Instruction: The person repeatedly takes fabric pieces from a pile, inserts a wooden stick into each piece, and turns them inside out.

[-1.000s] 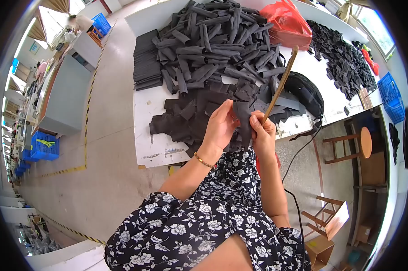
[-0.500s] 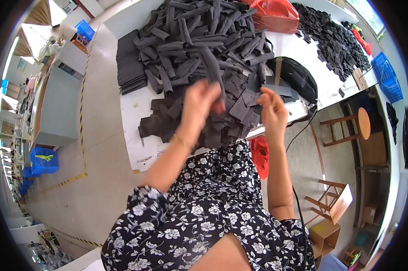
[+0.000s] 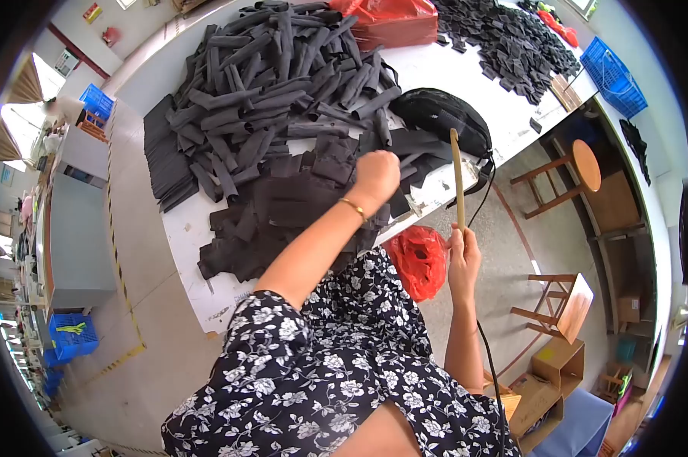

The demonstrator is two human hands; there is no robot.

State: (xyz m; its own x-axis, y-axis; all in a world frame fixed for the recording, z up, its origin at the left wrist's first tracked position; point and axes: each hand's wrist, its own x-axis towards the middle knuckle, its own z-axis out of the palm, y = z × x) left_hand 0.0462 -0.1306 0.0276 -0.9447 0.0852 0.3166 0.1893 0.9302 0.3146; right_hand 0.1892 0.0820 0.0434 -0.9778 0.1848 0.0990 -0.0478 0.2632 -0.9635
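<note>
My left hand point(image 3: 376, 177) is closed over the near edge of the table, above the dark fabric pieces; what its fingers hold, if anything, is hidden. A thin, light wooden stick point(image 3: 457, 179) points up and away from my right hand point(image 3: 464, 255), whose fingers are closed round its lower end, out past the table edge. Flat dark fabric pieces point(image 3: 283, 202) lie in a loose heap by my left forearm. Behind them rises a big pile of dark rolled fabric tubes point(image 3: 275, 68). Left of that pile is a neat stack of dark fabric point(image 3: 165, 156).
A black domed thing with a cord point(image 3: 447, 118) sits at the table's right edge. Red plastic bags point(image 3: 393, 23) are on the table, and another red bag point(image 3: 419, 263) hangs below the edge. Small dark pieces point(image 3: 512, 49) cover the far right. Wooden stools point(image 3: 561, 305) stand right.
My right hand has moved down toward me with the stick, off the table edge. My left hand has shifted right; the dark tube by it no longer shows in it. The view has turned.
</note>
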